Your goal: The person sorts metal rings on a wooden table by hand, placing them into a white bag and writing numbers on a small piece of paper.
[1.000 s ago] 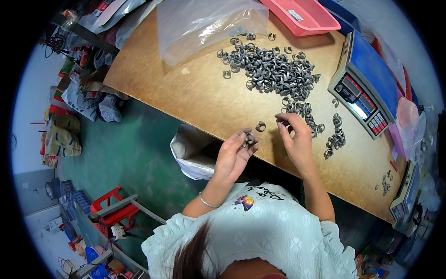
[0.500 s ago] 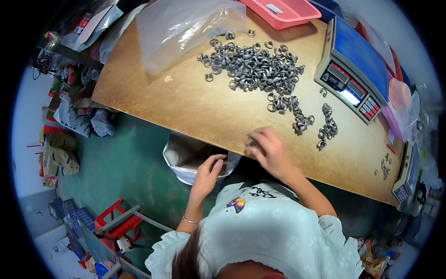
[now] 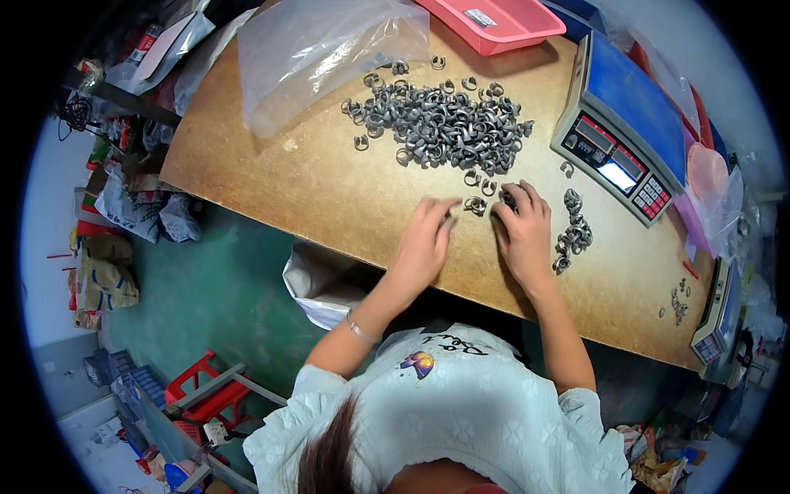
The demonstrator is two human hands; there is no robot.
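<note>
A large heap of grey metal rings (image 3: 453, 123), open-ended bands, lies on the brown tabletop (image 3: 271, 181). In front of the heap are a few loose rings (image 3: 475, 204). My left hand (image 3: 421, 245) is just left of these, its fingers stretched out and slightly blurred, with nothing seen in it. To their right my right hand (image 3: 525, 235) rests at the table with bent fingers closed round some rings (image 3: 508, 200), partly hidden under the fingertips. A short row of rings (image 3: 573, 230) lies right of that hand.
A blue-topped digital scale (image 3: 629, 123) stands at the right, a pink tray (image 3: 502, 29) at the back. Clear plastic sheeting (image 3: 321, 58) covers the far left. Small rings (image 3: 679, 305) lie near a second scale (image 3: 714, 329). A white sack (image 3: 317, 284) is below the table edge.
Both hands have moved forward over the table, the left from above the sack, the right from the near edge. The trail of rings in front of the heap is shorter, partly under my right hand.
</note>
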